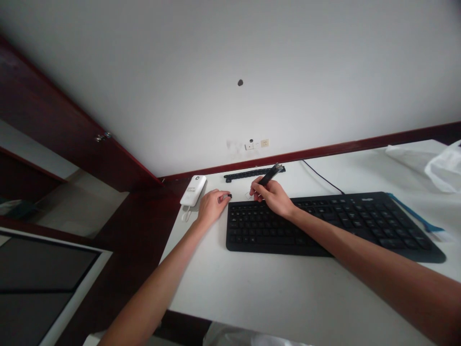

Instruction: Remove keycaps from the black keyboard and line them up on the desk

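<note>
We look down at a white tabletop. Our left hand has its grip closed in a pinch on a small black piece, near the upper left corner of a black keyboard. Our right hand has its grip curled around a tilted, black pen-shaped tool. A white power bank lies left of our left hand.

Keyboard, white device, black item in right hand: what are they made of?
Keyboard: likely hard plastic, matte black; uniform dark case and keys, little glare.
White device: probably plastic, smooth; evenly shaded white shell.
Black item in right hand: dark, plastic-looking body; shiny pale end, metal or clear plastic, too small to tell.
</note>
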{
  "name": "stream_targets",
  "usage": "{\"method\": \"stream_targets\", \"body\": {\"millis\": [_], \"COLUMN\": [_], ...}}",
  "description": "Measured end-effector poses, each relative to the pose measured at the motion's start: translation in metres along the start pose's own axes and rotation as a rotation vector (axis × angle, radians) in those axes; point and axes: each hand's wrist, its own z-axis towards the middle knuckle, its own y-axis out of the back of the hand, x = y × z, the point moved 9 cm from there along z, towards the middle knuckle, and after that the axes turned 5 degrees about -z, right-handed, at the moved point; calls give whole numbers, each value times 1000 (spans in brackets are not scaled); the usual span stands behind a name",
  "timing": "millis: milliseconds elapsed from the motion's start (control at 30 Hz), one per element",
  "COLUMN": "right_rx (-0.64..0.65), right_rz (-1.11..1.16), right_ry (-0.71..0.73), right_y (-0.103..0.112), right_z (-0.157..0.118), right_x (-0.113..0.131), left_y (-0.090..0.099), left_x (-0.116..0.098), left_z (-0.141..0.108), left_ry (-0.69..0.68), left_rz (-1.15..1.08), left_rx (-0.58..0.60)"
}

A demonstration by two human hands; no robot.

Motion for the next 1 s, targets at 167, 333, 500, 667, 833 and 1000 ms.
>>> {"method": "stream_targets", "body": {"millis": [167,333,500,667,833,1000], "right_rx": [14,12,7,13,13,15], "right_rz": [2,-5,-7,-34,-38,-50], "right_ry": [4,0,-2,10,8,-3], "right_y": [0,0,0,0,1,1], "right_z": [0,0,1,1,1,1], "right_x": [-3,-3,-2,-4,-5,-5], "left_y": [4,1,-6,-12,-15,-19], "left_x": [-8,-16,-25,-29,-31,-30], "left_z": [3,8,22,40,52,57], "left_ry": [-69,-114,-155,-180,-214,-198], "left_rz": [55,148,181,220,197,187], "left_rx": [2,4,6,-19,-65,-110]}}
